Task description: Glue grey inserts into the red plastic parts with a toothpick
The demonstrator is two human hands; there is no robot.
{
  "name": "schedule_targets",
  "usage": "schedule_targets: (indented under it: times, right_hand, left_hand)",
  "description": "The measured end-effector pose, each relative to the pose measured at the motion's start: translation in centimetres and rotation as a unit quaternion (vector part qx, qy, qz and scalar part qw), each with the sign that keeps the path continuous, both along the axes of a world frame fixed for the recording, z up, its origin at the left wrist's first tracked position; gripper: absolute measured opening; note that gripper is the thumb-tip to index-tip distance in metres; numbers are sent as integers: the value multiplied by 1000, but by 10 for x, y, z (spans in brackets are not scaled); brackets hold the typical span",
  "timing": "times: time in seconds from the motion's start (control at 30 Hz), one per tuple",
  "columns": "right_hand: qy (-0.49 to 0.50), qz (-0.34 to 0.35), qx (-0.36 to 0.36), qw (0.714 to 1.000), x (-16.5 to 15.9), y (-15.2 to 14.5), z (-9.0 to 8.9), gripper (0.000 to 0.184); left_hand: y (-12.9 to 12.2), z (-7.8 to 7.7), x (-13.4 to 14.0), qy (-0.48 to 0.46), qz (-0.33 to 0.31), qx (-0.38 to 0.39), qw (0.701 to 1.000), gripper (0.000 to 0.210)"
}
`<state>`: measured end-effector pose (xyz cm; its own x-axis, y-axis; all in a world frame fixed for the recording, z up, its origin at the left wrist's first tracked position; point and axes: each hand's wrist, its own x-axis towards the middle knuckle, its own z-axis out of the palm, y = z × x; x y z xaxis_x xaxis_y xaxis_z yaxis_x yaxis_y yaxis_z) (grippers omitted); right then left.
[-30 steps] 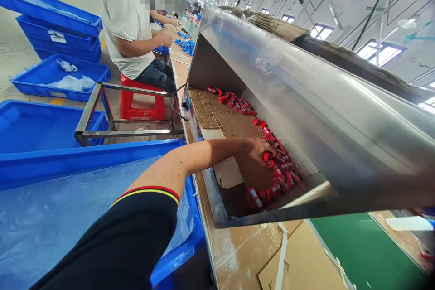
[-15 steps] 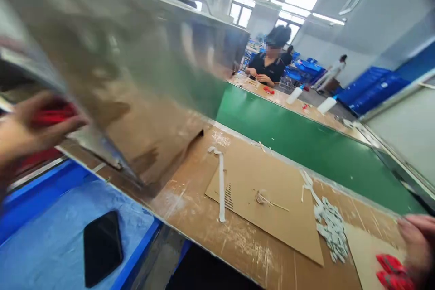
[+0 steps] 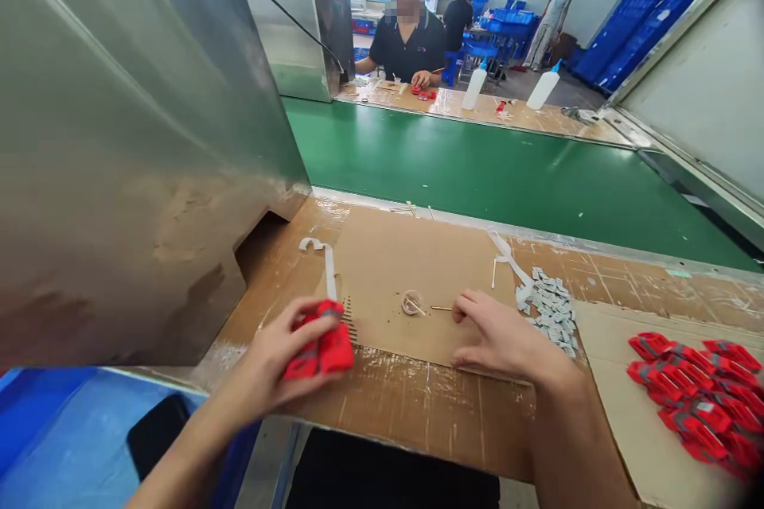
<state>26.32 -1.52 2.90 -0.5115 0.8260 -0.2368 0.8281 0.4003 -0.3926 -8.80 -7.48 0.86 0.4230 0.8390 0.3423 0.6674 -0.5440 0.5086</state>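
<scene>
My left hand (image 3: 292, 358) is closed around red plastic parts (image 3: 334, 350) with a grey patch, over the left front edge of a cardboard sheet (image 3: 387, 254). My right hand (image 3: 493, 334) is at the sheet's right front, thumb and fingers apart, fingertips beside a thin stick (image 3: 440, 308). Whether they touch it I cannot tell. Left of the stick is a small round clear dish (image 3: 412, 302) with another stick end across it. Small dark strips (image 3: 349, 322) lie in a row near the left hand, beside white tape (image 3: 330, 270).
Grey small pieces (image 3: 552, 310) are heaped right of the sheet. Several red-and-grey parts (image 3: 698, 398) lie on cardboard at right. A metal housing (image 3: 149, 175) stands at left. Beyond the bench runs a green belt (image 3: 477, 159), with a seated person (image 3: 409, 40) across it.
My left hand has come from the far left to the sheet with the red parts in it. My right hand has moved left from the right-hand red parts. The view has levelled.
</scene>
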Motion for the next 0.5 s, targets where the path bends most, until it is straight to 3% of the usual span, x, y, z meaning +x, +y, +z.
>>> schedule_targets:
  times: [0.13, 0.2, 0.33, 0.5]
  right_hand:
    - [-100, -19, -62, 993, 2, -11, -14, 50]
    - [-108, -7, -58, 992, 1, -11, -24, 45]
    - [-99, -10, -43, 994, 13, -3, -33, 39]
    - [-23, -26, -95, 995, 30, 7, -19, 37]
  left_hand:
    - [93, -10, 28, 131, -51, -19, 990, 42]
    - [122, -7, 43, 213, -73, -24, 974, 44]
    - [133, -7, 58, 301, -107, -72, 945, 48]
    - [121, -23, 52, 256, -89, -75, 960, 63]
